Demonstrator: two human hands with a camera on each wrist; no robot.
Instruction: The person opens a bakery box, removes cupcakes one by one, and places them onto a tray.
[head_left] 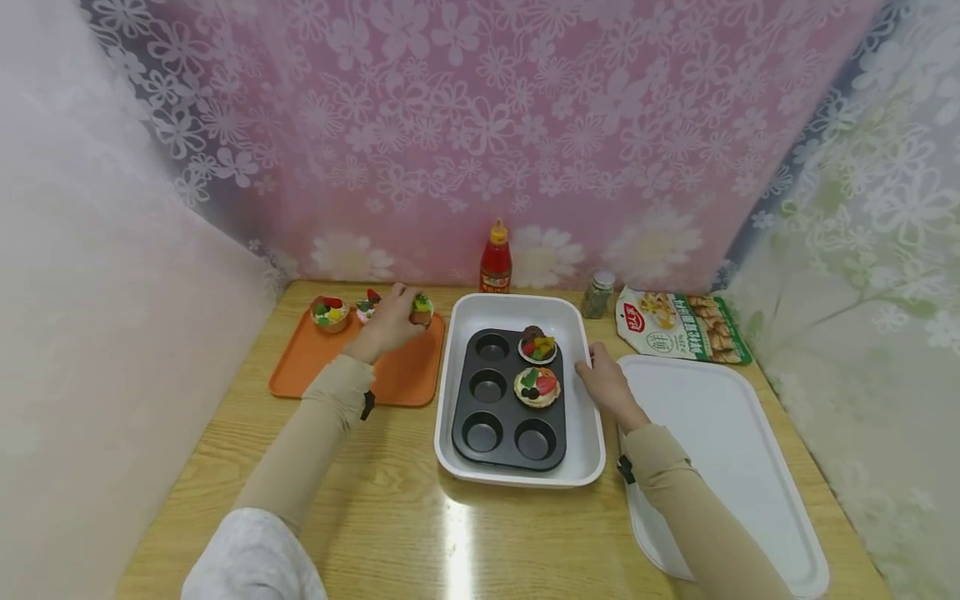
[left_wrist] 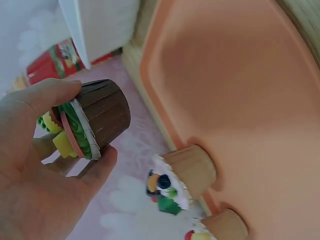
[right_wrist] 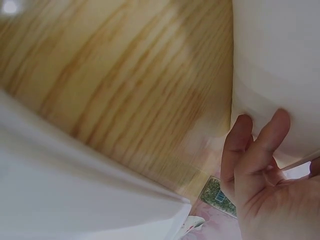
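Above the orange tray [head_left: 405,375], my left hand [head_left: 386,325] grips a toy cupcake [left_wrist: 107,115] with a brown cup and green top, tilted sideways between thumb and fingers. Two more cupcakes stand on that tray: one with a pink-white top [left_wrist: 192,170], partly hidden by the hand in the head view, and a fruit-topped one [head_left: 330,314]. My right hand [head_left: 606,382] holds the right side wall of the deep white pan [head_left: 517,479], fingertips [right_wrist: 280,120] against its outside. Inside the pan lies a dark muffin tin [head_left: 510,408], bearing a chocolate-and-fruit cupcake [head_left: 537,347] and a strawberry-topped one [head_left: 537,388].
A red sauce bottle [head_left: 496,260] stands behind the white pan. Near the back right are a spice jar [head_left: 597,295] and a snack bag [head_left: 678,327]. A white lid-like tray [head_left: 720,450] lies under the right forearm. Patterned cloth surrounds the wooden table [head_left: 390,517].
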